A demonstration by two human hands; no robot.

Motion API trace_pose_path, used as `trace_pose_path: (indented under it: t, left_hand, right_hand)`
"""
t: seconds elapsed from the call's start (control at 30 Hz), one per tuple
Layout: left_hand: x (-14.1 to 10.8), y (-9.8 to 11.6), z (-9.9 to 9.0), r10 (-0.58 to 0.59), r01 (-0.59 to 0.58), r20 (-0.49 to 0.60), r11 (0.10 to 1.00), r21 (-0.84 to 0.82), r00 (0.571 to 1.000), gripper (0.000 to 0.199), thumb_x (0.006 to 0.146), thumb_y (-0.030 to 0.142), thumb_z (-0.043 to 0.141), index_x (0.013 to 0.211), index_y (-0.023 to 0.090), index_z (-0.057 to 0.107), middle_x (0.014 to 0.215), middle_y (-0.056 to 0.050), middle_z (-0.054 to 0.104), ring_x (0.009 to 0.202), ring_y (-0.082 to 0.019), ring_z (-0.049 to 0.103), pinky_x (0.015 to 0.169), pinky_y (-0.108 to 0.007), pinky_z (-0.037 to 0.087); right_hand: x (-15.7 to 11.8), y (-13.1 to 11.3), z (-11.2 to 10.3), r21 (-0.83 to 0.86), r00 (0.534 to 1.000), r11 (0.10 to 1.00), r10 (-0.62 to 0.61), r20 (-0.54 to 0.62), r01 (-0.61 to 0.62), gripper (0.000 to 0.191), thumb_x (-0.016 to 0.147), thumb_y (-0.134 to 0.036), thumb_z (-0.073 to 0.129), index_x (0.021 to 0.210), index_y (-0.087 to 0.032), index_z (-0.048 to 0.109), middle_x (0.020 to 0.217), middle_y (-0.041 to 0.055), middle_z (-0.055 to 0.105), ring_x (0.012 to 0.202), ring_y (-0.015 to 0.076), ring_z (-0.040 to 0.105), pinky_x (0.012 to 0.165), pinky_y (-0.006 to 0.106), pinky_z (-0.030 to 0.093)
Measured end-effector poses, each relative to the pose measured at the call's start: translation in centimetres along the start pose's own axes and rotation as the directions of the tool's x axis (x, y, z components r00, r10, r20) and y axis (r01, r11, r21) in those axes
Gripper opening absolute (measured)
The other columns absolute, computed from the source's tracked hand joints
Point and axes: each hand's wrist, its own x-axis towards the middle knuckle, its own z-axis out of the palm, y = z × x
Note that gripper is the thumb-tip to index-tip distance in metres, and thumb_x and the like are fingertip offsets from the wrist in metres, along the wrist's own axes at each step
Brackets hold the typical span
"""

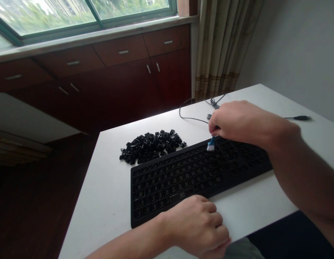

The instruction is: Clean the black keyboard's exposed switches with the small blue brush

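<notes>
A black keyboard (180, 176) with its keycaps off lies slantwise on the white table, its bare key sockets showing. My right hand (237, 120) pinches a small brush (211, 144) with a blue neck and pale bristles. The bristles point down over the upper rows of the keyboard, right of its middle; whether they touch is hard to tell. My left hand (201, 226) is curled closed at the keyboard's near edge, below the long space-bar slot. Its fingertips are hidden, so anything inside it cannot be seen. Loose black keycaps (153, 145) form a heap behind the keyboard's left half.
A thin black cable (192, 118) loops behind the keyboard, with a coiled bundle (215, 103) near the back edge. A black plug (302, 118) lies at the right. Beyond the white table (102, 201) stand dark red cabinets (123, 90), a curtain (218, 46) and a window.
</notes>
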Motion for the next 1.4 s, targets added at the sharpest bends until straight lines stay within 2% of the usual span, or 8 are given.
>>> trace_pose_path:
  t: [0.13,0.3,0.43,0.63,0.77,1.1,1.27,1.4]
  left_hand:
    - [0.1,0.0,-0.1,-0.002,0.002,0.015,1.0,0.007,1.0,0.034,0.093,0.036,0.059,0.065,0.022,0.045,0.057,0.004,0.05,0.05,-0.013,0.046,0.05,-0.032,0.03]
    - [0.0,0.0,0.0,0.008,-0.008,0.049,1.0,0.015,0.999,0.033,0.093,0.037,0.06,0.067,0.022,0.046,0.057,0.004,0.051,0.05,-0.013,0.046,0.05,-0.033,0.03]
    - [0.1,0.0,0.1,-0.002,0.002,-0.014,1.0,0.001,1.0,0.034,0.092,0.036,0.06,0.065,0.021,0.045,0.056,0.004,0.05,0.049,-0.013,0.043,0.049,-0.032,0.029]
    - [0.2,0.0,0.1,-0.004,0.003,-0.08,1.0,-0.012,0.997,0.033,0.089,0.034,0.063,0.064,0.021,0.046,0.056,0.005,0.049,0.049,-0.013,0.041,0.049,-0.032,0.03]
    - [0.2,0.0,0.1,0.002,-0.003,-0.083,1.0,-0.014,0.997,0.033,0.089,0.035,0.064,0.064,0.021,0.047,0.057,0.005,0.049,0.049,-0.013,0.041,0.049,-0.032,0.03]
    - [0.3,0.1,0.1,0.002,-0.003,-0.084,1.0,-0.009,0.997,0.033,0.088,0.033,0.064,0.063,0.021,0.047,0.056,0.005,0.047,0.048,-0.013,0.039,0.048,-0.032,0.029]
    - [0.3,0.1,0.1,0.0,-0.001,-0.08,1.0,-0.012,0.997,0.033,0.09,0.033,0.062,0.063,0.021,0.046,0.056,0.005,0.047,0.05,-0.013,0.039,0.049,-0.032,0.029]
    - [0.3,0.0,0.0,0.0,-0.001,-0.063,1.0,-0.015,0.998,0.033,0.09,0.033,0.062,0.064,0.021,0.046,0.057,0.004,0.048,0.05,-0.013,0.04,0.049,-0.032,0.029]
  right_hand:
    - [-0.4,-0.1,-1.0,-0.055,0.979,0.994,0.079,-0.188,-0.091,0.026,0.089,-0.034,0.06,0.094,-0.024,0.083,0.086,0.0098,0.078,0.073,0.0245,0.066,0.062,0.035,0.036]
    - [-0.7,1.9,-0.1,0.134,0.992,0.984,-0.123,0.042,0.116,0.019,0.081,-0.033,0.066,0.086,-0.03,0.084,0.075,0.0018,0.077,0.067,0.0191,0.065,0.061,0.032,0.04]
    - [-0.1,1.6,0.3,0.099,0.992,0.993,-0.07,0.109,0.059,0.018,0.079,-0.028,0.067,0.086,-0.029,0.084,0.078,0.0019,0.078,0.069,0.0195,0.066,0.06,0.032,0.04]
    - [-0.3,1.2,-1.1,-0.005,0.976,0.989,0.147,-0.162,-0.15,0.022,0.086,-0.033,0.064,0.094,-0.031,0.084,0.093,0.0046,0.08,0.083,0.0256,0.069,0.064,0.035,0.039]
    - [-1.4,3.0,-1.0,0.117,0.999,0.993,-0.03,0.031,0.026,0.017,0.082,-0.034,0.068,0.088,-0.032,0.084,0.081,0.0007,0.079,0.07,0.0194,0.067,0.063,0.033,0.042]
    - [-0.1,2.9,-0.3,0.161,0.939,0.985,0.008,0.345,-0.067,0.017,0.083,-0.032,0.065,0.083,-0.027,0.082,0.075,0.0017,0.076,0.068,0.0196,0.067,0.06,0.031,0.042]
    - [0.4,1.4,-0.7,-0.126,0.961,0.952,0.275,-0.041,-0.278,0.024,0.087,-0.032,0.061,0.09,-0.021,0.081,0.087,0.0149,0.076,0.08,0.0294,0.067,0.065,0.038,0.04]
    - [-0.4,1.6,-1.1,0.02,0.991,0.995,0.096,-0.096,-0.095,0.024,0.088,-0.036,0.062,0.097,-0.029,0.082,0.089,0.0066,0.078,0.079,0.0249,0.067,0.067,0.037,0.041]
